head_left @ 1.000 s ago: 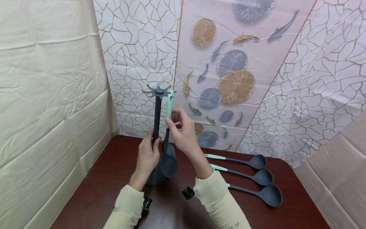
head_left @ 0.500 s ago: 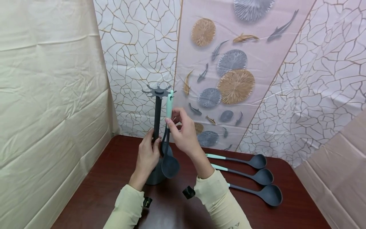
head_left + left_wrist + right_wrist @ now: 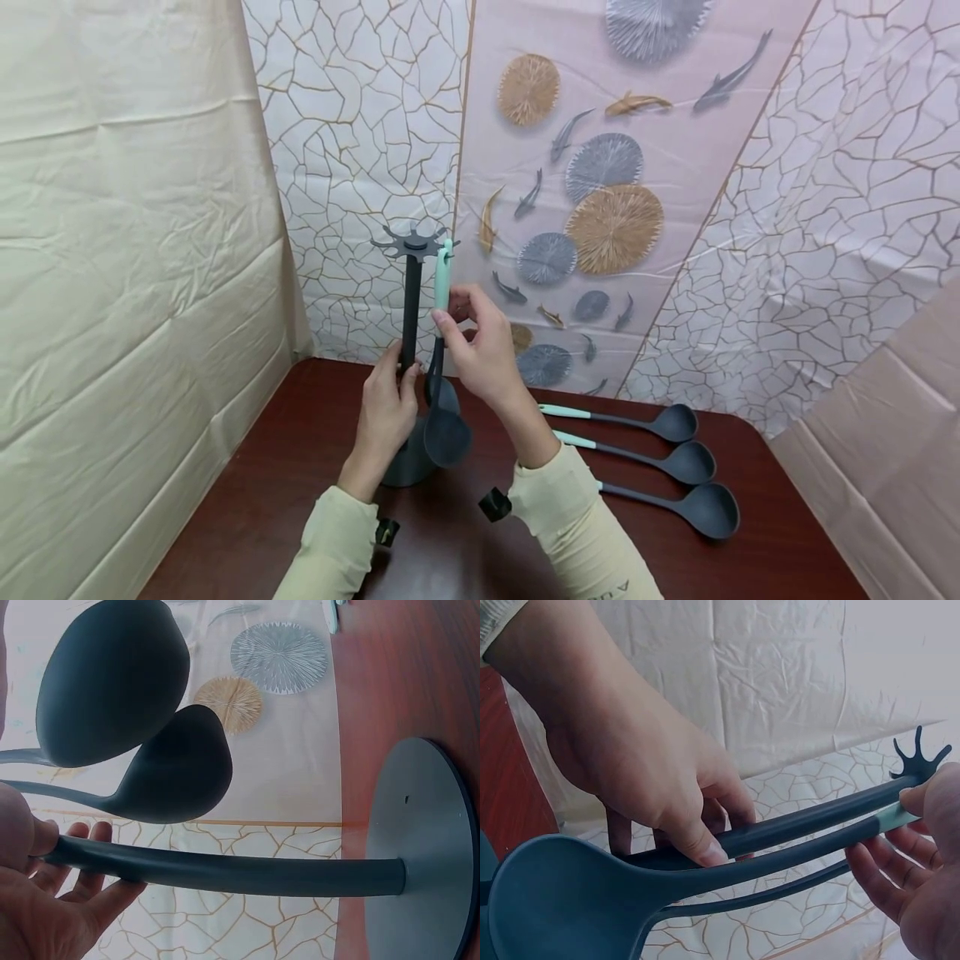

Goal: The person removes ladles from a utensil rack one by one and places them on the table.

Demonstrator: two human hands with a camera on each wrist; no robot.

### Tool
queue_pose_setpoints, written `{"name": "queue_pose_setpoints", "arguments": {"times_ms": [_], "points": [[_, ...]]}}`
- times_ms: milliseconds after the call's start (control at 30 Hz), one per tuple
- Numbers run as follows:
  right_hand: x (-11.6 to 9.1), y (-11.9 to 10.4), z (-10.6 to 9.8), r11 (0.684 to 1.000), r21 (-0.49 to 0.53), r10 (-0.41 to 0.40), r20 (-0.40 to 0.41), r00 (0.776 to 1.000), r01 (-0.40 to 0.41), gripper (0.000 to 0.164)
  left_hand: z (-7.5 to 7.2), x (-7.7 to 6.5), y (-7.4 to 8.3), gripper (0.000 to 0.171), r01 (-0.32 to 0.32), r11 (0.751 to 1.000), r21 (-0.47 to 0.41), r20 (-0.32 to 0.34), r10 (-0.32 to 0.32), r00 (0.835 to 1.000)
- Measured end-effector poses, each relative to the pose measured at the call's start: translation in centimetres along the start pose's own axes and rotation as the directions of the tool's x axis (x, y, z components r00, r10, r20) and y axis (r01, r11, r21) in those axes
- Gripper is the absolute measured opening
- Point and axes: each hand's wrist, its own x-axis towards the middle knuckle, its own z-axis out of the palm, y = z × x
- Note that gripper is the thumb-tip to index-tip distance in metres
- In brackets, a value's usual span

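1. Ladle (image 3: 447, 439) near upright now, bowl down, mint handle (image 3: 442, 283) pinched between thumb and fingers of the right hand (image 3: 483, 350)!
2. Handle tip is brought right up at the prongs of the hook stand (image 3: 412, 312); whether a prong passes through the hole cannot be told.
3. And the stand is steadied: its dark post is gripped by the left hand (image 3: 384, 417), thumb and fingers curled round it, above the round base.
4. Light and stiff, the ladle is judged, hardly fragile; the smooth handle might slip or twist, since most weight likely sits in the bowl. It is best taken by the mint part, below the hole.
5. Behind that bowl, a 2nd ladle (image 3: 447, 395) is seen beside the post, its upper end hidden.
6. Containers? No box or bin is seen; only ladle bowls are offered as hollows, and no contents can be made out.
7. Off to the right, 3 more are laid side by side on the table (image 3: 247, 517): far ladle (image 3: 673, 423), middle ladle (image 3: 690, 463), near ladle (image 3: 711, 511).
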Motion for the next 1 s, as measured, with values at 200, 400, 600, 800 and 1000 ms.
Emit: {"name": "queue_pose_setpoints", "arguments": {"times_ms": [200,400,600,800,1000], "points": [[0.1,0.4,-0.5,0.999,0.012,-0.030,-0.006,1.000,0.030,0.022,0.1,0.1,-0.1,0.034,-0.022,1.000,0.006,-0.010,0.022,1.000],[0.1,0.5,-0.7,1.000,-0.003,-0.023,0.003,1.000,0.023,0.025,0.1,0.0,-0.2,0.035,-0.012,1.000,0.000,-0.014,0.012,1.000],[0.1,0.4,-0.8,1.000,0.010,-0.021,0.001,1.000,0.021,0.024,0.1,-0.1,-0.2,0.036,-0.012,1.000,0.004,-0.017,0.012,1.000],[-0.1,0.0,-0.8,0.999,0.037,-0.004,-0.042,0.999,0.005,0.025,0.0,-0.1,-0.1,0.037,-0.004,1.000,0.003,-0.009,0.004,1.000],[-0.2,-1.7,-1.0,0.999,0.032,-0.024,-0.070,0.997,0.026,0.025,0.1,-0.1,-0.2,0.037,-0.008,1.000,0.008,-0.004,0.008,1.000]]}}
